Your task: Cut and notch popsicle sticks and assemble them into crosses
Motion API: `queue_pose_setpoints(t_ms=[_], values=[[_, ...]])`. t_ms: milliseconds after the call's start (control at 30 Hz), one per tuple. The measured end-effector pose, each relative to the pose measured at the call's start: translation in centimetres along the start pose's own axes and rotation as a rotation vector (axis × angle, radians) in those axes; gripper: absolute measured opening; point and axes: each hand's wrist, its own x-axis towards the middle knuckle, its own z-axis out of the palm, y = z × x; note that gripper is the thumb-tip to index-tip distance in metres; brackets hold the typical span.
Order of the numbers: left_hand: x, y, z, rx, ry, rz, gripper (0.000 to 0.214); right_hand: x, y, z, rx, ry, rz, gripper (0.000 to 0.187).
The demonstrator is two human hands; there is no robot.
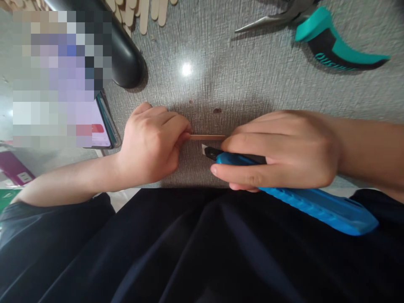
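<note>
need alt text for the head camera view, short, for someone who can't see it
Two bare hands work a thin wooden stick over a grey table: the left hand pinches one end, the right hand grips a blue utility knife, blade beside the stick. Teal-handled pliers and more sticks lie beyond.

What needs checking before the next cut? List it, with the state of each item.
1. Left hand pinches one end of the stick: ok.
2. Right hand grips the blue knife: ok.
3. Blade is out: ok.
4. Blade touches the stick: not ok, it sits just beside it.
5. Left fingers clear of the blade's path: cannot tell.
6. Stick lies flat on the table: cannot tell.
</note>
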Motion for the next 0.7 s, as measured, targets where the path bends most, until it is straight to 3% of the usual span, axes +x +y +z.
queue_pose_setpoints(t_ms=[233,533,700], values=[[0.1,0.0,0.3,0.012,0.026,0.036,0.025,0.9,-0.5,0.0,-0.085,-0.08,0.062,0.033],[0.0,-0.1,0.6,-0.023,0.081,0.048,0.025,1.1,-0.5,-0.1,-0.087,-0.044,0.054,0.027],[-0.1,-0.2,0.6,-0.031,0.037,0.016,0.03,1.1,-0.4,0.2,-0.07,-0.017,0.05,0.026]])
